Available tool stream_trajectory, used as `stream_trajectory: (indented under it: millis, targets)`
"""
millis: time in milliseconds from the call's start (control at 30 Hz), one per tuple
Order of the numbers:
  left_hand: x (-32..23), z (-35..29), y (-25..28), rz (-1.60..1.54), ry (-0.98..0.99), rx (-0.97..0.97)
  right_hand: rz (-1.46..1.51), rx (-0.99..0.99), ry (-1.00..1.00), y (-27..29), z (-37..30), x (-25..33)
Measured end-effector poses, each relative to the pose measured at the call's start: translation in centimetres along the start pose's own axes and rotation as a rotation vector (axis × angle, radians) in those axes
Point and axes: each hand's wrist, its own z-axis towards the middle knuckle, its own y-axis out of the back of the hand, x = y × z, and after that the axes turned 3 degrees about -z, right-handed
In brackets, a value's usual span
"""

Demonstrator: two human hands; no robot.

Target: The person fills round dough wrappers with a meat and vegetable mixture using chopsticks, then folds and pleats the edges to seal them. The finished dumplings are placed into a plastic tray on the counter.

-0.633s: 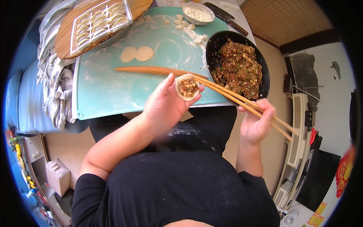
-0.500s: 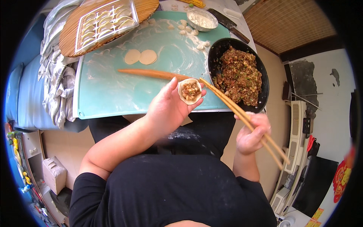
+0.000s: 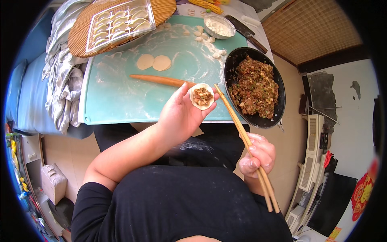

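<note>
My left hand (image 3: 175, 111) is palm up over the front edge of the green mat (image 3: 113, 103), holding a round dumpling wrapper (image 3: 206, 86) on its fingers. A mound of minced filling (image 3: 202, 97) sits in the middle of the unfolded wrapper. In my right hand (image 3: 260, 155) is a pair of wooden chopsticks (image 3: 238, 124), tips together and pointing up beside the left fingertips, apart from the wrapper. Behind the left hand lies a wooden rolling pin (image 3: 155, 79), its right end hidden. To the right, a black pan (image 3: 230, 76) holds a heap of meat filling (image 3: 256, 86).
Flat wrappers (image 3: 162, 63) and small dough pieces (image 3: 204, 36) lie on the floury mat. A bowl of flour (image 3: 219, 28) and a knife (image 3: 240, 29) are at the back. A divided tray of dumplings (image 3: 121, 25) rests on a woven board (image 3: 76, 38), near a crumpled cloth (image 3: 66, 90).
My right hand has turned and shifted left and lower, so the chopsticks now stand steeper and closer together. The left hand keeps holding the filled wrapper. The view has shifted slightly.
</note>
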Motion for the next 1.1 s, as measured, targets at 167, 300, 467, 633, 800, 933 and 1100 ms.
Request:
stream_trajectory:
  millis: [167, 300, 467, 633, 800, 933, 1100]
  targets:
    - [0.1, 0.3, -0.2, -0.062, -0.043, -0.003, -0.006, 0.205, 0.063, -0.9, 0.3, 0.8]
    - [0.0, 0.6, -0.4, -0.064, -0.06, 0.006, -0.022, 0.182, 0.085, -1.0, 0.3, 0.9]
    - [-0.1, 0.6, -0.2, -0.058, -0.072, -0.034, -0.006, 0.213, 0.116, -1.3, 0.5, 0.9]
    - [-0.3, 0.3, 0.0, -0.042, -0.06, -0.04, 0.024, 0.31, 0.138, -0.7, 0.7, 0.6]
    - [0.0, 0.0, 0.1, 0.035, -0.037, -0.049, 0.35, -0.063, -0.233, -1.0, 1.5, -0.2]
    - [0.2, -0.4, 0.0, 0.108, -0.032, -0.003, 0.534, -0.17, -0.598, -1.2, 1.2, -2.3]
    - [0.0, -0.7, 0.1, 0.148, 0.005, -0.036, 0.625, -0.335, -0.803, -0.7, 1.4, -2.6]
